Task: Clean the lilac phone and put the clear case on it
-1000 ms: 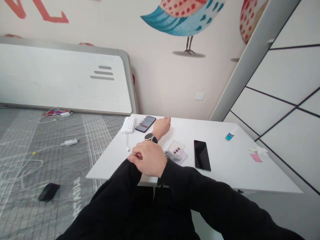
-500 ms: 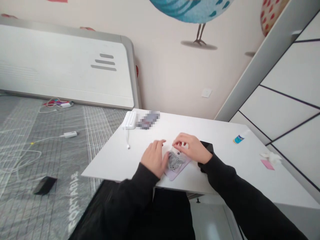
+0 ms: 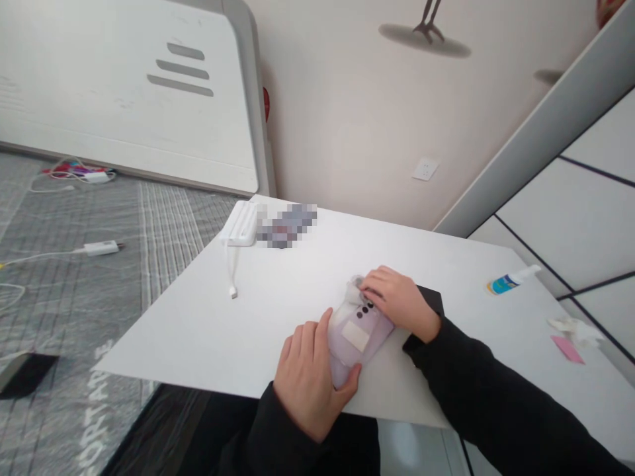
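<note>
A pale purple phone (image 3: 342, 354) lies back up on the white table (image 3: 238, 350), with round black lenses and a cream rectangle (image 3: 356, 336) on its back. My left hand (image 3: 312, 370) grips the phone's near left side, thumb at the bottom edge and fingers along the left edge. At the lens end, my right hand (image 3: 399, 301) has its fingers closed on a crumpled greyish piece (image 3: 354, 291); whether this is cloth or film is unclear. Under my right wrist, a flat black object (image 3: 431, 299) rests on the table, partly hidden.
A white power bank (image 3: 241, 223) with a short cable sits at the far left corner, beside a pixelated item (image 3: 288, 226). To the right lie a small bottle (image 3: 506, 284), a pink slip (image 3: 567, 349) and crumpled white tissue (image 3: 585, 330).
The grey crumpled piece has moved from the phone's middle to its lens end, uncovering the cream rectangle. My left hand has closed on the phone's edge. The view has tilted down and closer.
</note>
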